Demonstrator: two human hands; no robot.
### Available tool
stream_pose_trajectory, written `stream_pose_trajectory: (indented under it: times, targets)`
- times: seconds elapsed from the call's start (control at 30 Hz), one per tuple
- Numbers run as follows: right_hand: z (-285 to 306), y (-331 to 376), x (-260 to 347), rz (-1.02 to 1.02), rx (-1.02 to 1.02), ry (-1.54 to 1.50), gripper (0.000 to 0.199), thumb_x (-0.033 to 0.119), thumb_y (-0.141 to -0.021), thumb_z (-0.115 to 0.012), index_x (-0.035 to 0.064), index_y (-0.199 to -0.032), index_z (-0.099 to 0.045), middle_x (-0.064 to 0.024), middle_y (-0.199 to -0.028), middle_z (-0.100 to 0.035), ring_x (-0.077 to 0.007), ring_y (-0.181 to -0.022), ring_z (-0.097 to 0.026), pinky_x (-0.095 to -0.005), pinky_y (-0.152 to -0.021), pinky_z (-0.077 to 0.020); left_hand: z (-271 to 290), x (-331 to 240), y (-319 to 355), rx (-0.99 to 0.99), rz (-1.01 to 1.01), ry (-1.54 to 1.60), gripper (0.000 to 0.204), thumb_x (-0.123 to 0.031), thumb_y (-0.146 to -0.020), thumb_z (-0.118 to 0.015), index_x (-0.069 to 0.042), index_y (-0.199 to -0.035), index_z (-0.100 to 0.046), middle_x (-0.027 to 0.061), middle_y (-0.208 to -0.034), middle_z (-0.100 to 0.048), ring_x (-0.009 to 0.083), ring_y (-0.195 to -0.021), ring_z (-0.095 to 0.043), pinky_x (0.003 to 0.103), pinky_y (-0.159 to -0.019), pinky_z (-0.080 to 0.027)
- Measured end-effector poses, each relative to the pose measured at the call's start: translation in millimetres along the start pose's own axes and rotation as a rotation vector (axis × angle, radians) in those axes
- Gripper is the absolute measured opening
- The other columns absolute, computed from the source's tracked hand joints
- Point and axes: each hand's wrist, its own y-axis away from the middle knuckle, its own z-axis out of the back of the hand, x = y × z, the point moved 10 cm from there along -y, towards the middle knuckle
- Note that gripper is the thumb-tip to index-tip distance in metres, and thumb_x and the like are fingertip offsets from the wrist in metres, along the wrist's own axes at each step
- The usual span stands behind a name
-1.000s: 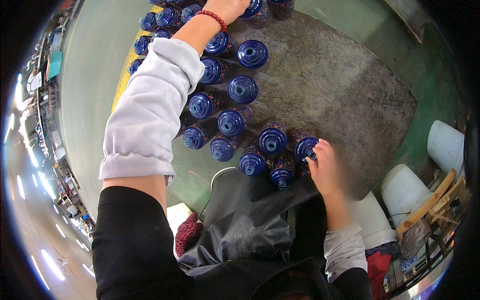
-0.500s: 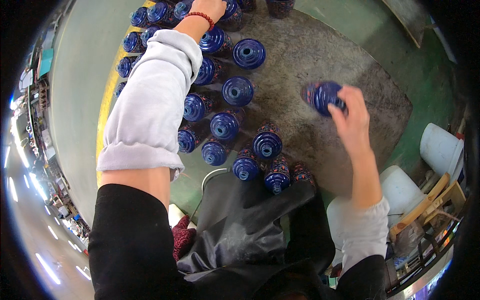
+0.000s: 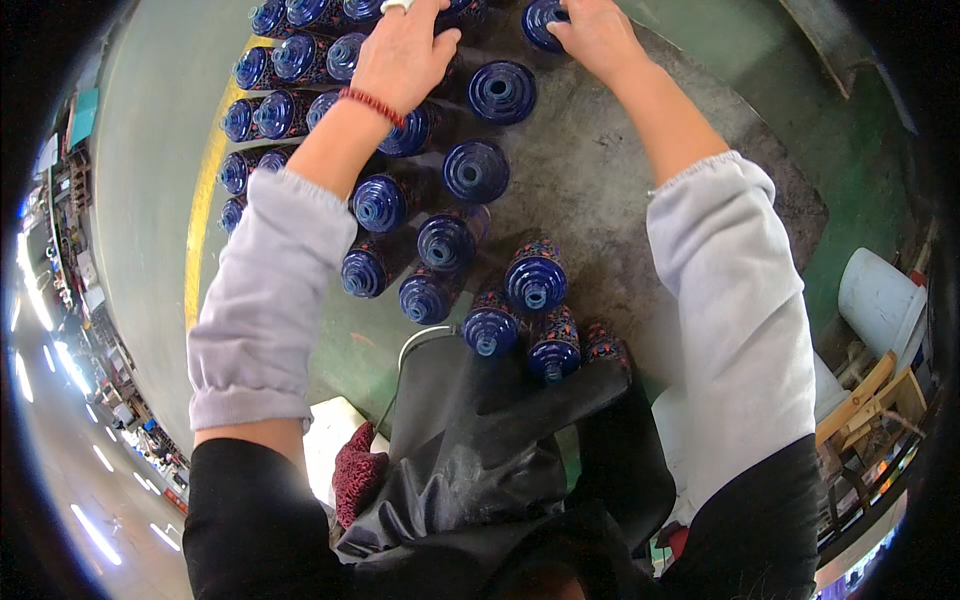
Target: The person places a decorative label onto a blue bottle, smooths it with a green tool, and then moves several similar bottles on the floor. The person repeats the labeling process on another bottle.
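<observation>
At the far edge of the view my right hand [image 3: 600, 38] grips a dark blue glass vase [image 3: 540, 24] by its upper part, thumb bent over it. My left hand [image 3: 402, 58], with a red bead bracelet [image 3: 372, 104] at the wrist, reaches over the vases at the far left. Its thumb stands apart; the other fingertips run out at the upper edge. Something white [image 3: 396, 5] shows by those fingers. Under and around it stand rows of similar vases with narrow necks and orange-patterned bodies. A single vase [image 3: 502, 92] stands between my two arms.
The vases stand on a worn grey-brown board [image 3: 700, 140]. Several more, like this vase [image 3: 535, 283], stand at its near edge by my black apron [image 3: 480, 430]. White buckets [image 3: 875, 300] and wooden pieces [image 3: 857, 400] are at the right. A yellow line [image 3: 205, 220] crosses the floor at left.
My right hand has carried its vase from the right of the board to the far edge. My left hand has drawn slightly nearer, with its thumb now apart.
</observation>
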Motion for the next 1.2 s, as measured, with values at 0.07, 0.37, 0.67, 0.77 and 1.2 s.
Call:
stream_pose_trajectory:
  times: [0.07, 0.37, 0.67, 0.77, 1.2]
  targets:
    - [-13.2, -8.3, -4.5, -0.061, 0.019, 0.069, 0.032, 0.015, -0.078, -0.075, 0.0004, -0.1, -0.057, -0.0247, -0.105, -0.058, -0.0442, -0.101, -0.061, -0.0507, -0.088, -0.0518, 11.1, -9.2, 18.3, 0.013, -0.007, 0.041, 0.035, -0.021, -0.09, -0.068, -0.003, -0.12, -0.061, 0.0218, -0.101, -0.066, 0.0391, -0.091, -0.064, 0.047, -0.083, -0.053]
    - [30.1, 30.1, 13.6, -0.024, -0.053, -0.001, 0.03, 0.019, -0.084, -0.075, 0.0013, -0.104, -0.062, -0.0249, -0.106, -0.06, -0.0418, -0.103, -0.06, -0.0476, -0.089, -0.0504, 32.1, -96.3, 123.6, 0.154, 0.035, 0.313, 0.017, -0.017, -0.087, -0.07, -0.01, -0.102, -0.069, 0.0175, -0.088, -0.067, 0.0368, -0.081, -0.066, 0.046, -0.074, -0.056]
    - [83.6, 388.2, 174.2, -0.254, 0.629, -0.157, 0.038, 0.018, -0.079, -0.078, 0.0112, -0.112, -0.061, -0.0118, -0.126, -0.053, -0.0314, -0.128, -0.051, -0.0439, -0.09, -0.0502, -49.0, -192.3, 229.9, 0.608, -0.123, 0.19, 0.051, -0.019, -0.087, -0.073, -0.015, -0.134, -0.054, 0.0216, -0.09, -0.06, 0.0404, -0.085, -0.065, 0.046, -0.069, -0.058]
    - [81.4, 422.2, 175.8, -0.28, 0.65, 0.004, 0.05, 0.019, -0.074, -0.082, 0.0111, -0.119, -0.061, -0.01, -0.123, -0.053, -0.0333, -0.13, -0.048, -0.0451, -0.092, -0.0476, -66.4, -194.5, 234.5, 0.57, -0.231, 0.125, 0.036, -0.02, -0.088, -0.07, -0.013, -0.12, -0.055, 0.0192, -0.089, -0.062, 0.0376, -0.083, -0.067, 0.044, -0.066, -0.058]
    - [52.6, 412.1, 176.9, -0.149, 0.679, 0.073, 0.029, 0.018, -0.088, -0.06, 0.0148, -0.117, -0.061, -0.0058, -0.12, -0.058, -0.0277, -0.13, -0.048, -0.058, -0.092, -0.0486, -51.6, -199.2, 136.3, 0.414, -0.151, 0.273, 0.021, -0.018, -0.087, -0.071, -0.008, -0.098, -0.056, 0.0196, -0.086, -0.063, 0.0386, -0.076, -0.068, 0.047, -0.065, -0.056]
